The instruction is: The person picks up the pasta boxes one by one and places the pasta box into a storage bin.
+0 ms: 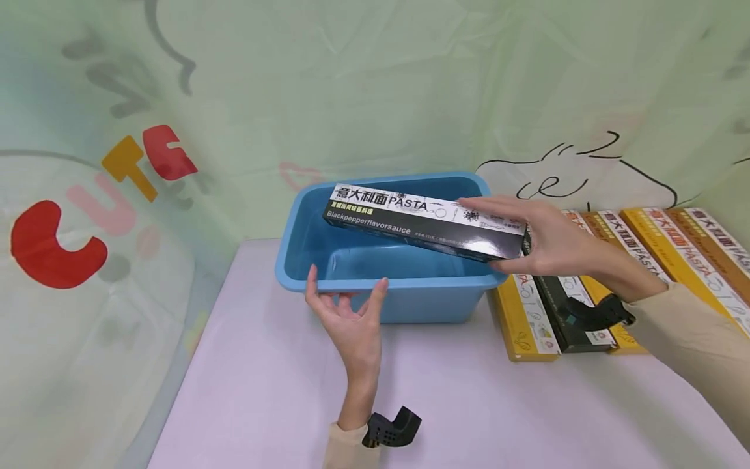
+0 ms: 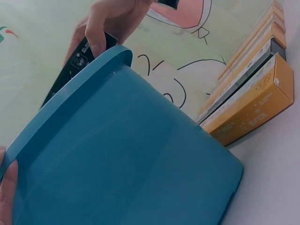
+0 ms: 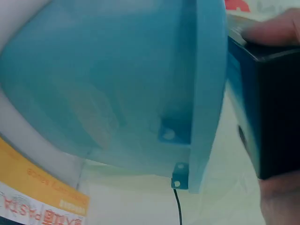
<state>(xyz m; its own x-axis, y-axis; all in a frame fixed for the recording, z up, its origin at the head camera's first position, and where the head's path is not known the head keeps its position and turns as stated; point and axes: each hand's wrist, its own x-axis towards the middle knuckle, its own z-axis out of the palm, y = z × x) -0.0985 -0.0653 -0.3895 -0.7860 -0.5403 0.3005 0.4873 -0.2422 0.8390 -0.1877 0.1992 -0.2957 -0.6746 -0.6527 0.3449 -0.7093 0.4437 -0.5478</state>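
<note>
A black and white pasta box [image 1: 422, 221], labelled black pepper flavor sauce, hangs tilted over the open blue bin [image 1: 410, 309]. My right hand [image 1: 541, 238] grips its right end, thumb on the near side and fingers over the top. The right wrist view shows the dark end of the pasta box [image 3: 281, 112] just beyond the bin's rim [image 3: 208, 93]. At the bin's near rim, my left hand [image 1: 351, 319] holds the edge, its fingers under the rim and fingertips showing above it. In the left wrist view, the bin's side wall [image 2: 126, 154] fills most of the frame.
Several more pasta boxes lie in a row to the right of the bin, among them a yellow one [image 1: 527, 319] and a black one [image 1: 571, 312]. The bin stands on a pale table [image 1: 252, 391]. A printed green curtain [image 1: 381, 85] hangs behind.
</note>
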